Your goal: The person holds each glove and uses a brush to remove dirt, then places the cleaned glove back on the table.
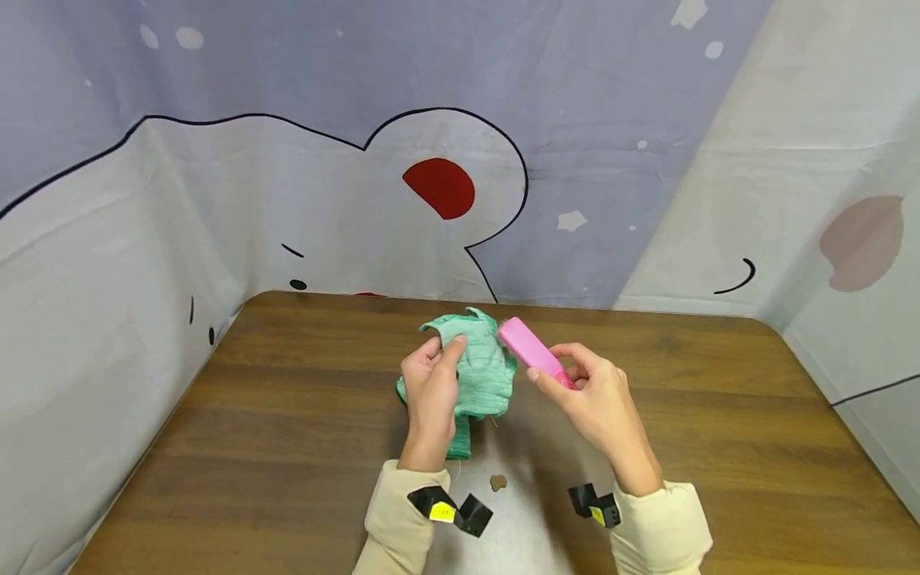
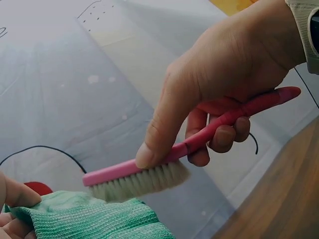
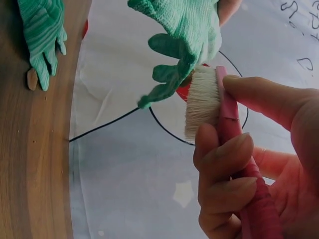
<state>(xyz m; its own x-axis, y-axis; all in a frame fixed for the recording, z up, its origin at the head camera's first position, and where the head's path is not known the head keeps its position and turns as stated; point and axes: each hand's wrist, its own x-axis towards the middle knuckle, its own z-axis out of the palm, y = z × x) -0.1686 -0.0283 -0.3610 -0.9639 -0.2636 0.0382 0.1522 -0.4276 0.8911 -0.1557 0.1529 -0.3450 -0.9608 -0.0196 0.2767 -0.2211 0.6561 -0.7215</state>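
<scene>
My left hand [image 1: 431,391] pinches a green knitted glove [image 1: 485,375] between thumb and fingers, holding it up over the table. In the right wrist view the limp fingers of this glove [image 3: 167,74] dangle. My right hand [image 1: 600,399] grips a pink brush [image 1: 532,349] by its handle, thumb along the back of the head. Pale bristles [image 2: 139,183] face the glove and sit right at its fabric in the left wrist view. A second green glove [image 3: 42,40] lies on the wooden table beneath, partly hidden by the held one in the head view.
A small brown piece [image 1: 498,483] lies on the wooden table [image 1: 287,431] between my forearms. A printed cloth [image 1: 323,192] hangs behind the table and along both sides. Each sleeve carries a small black wrist device [image 1: 473,515].
</scene>
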